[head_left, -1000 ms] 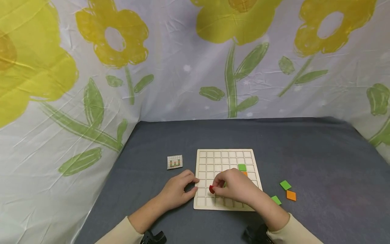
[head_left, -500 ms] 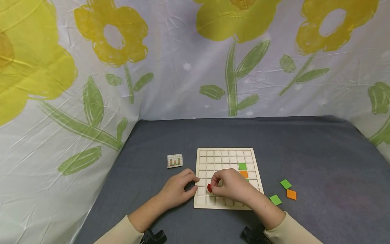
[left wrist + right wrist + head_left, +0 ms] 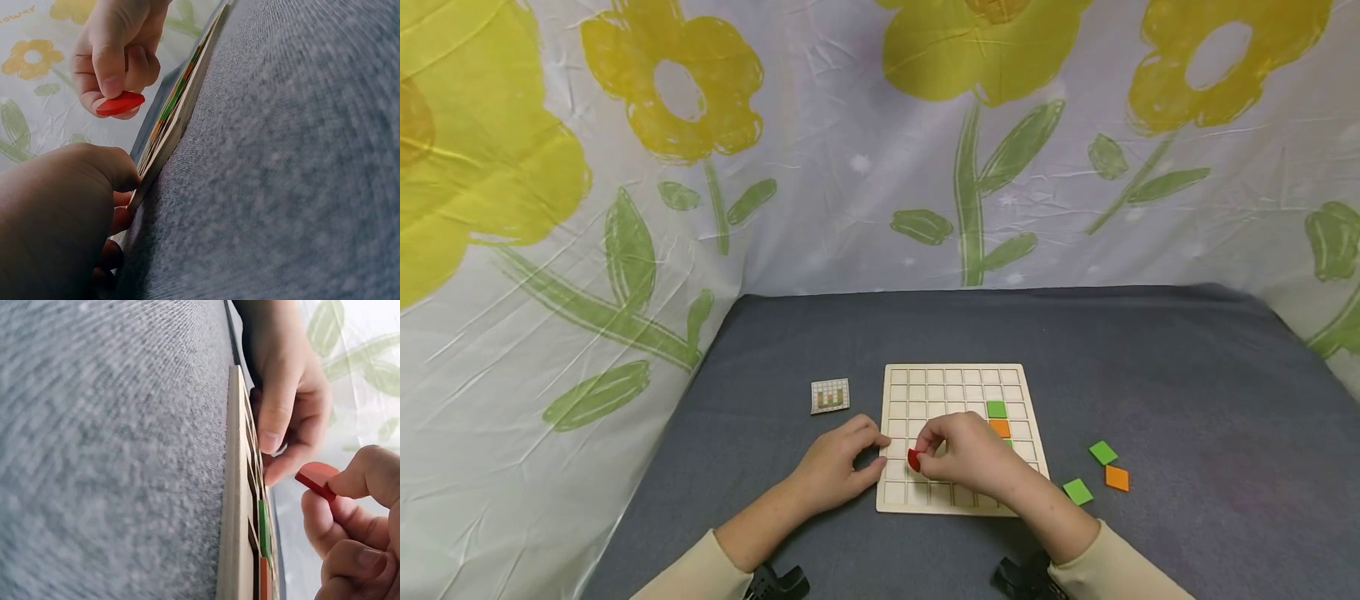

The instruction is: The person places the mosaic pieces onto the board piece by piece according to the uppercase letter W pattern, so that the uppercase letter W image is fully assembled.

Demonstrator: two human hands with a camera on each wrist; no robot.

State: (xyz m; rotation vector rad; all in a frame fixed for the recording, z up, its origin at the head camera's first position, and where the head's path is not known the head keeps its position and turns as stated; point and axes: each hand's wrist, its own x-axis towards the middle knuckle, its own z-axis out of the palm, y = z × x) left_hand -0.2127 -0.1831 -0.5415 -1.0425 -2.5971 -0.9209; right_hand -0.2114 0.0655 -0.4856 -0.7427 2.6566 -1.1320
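A pale wooden board (image 3: pixel 955 374) with a square grid lies on the dark cloth. My right hand (image 3: pixel 966 450) is over its middle, pinching a small red piece with a rounded edge (image 3: pixel 317 478) between thumb and fingertip. The piece is held tilted, just above the board. My left hand (image 3: pixel 838 462) touches the board's left edge with thumb and index fingertips. In the grid sit a green tile (image 3: pixel 996 409) and, below it, an orange tile (image 3: pixel 1000 428). Another green tile (image 3: pixel 263 528) shows in the right wrist view. My right hand hides part of the grid.
Left of the board lies a small card (image 3: pixel 830 396) with a coloured grid pattern. To the right lie two loose green tiles, one farther (image 3: pixel 1103 452) and one nearer (image 3: pixel 1078 492), and a loose orange tile (image 3: pixel 1117 478). A flowered cloth (image 3: pixel 850 167) hangs behind the table.
My right hand has shifted slightly left with the red piece, uncovering more of the orange tile and a bit of green below it. My left hand stays at the board's edge.
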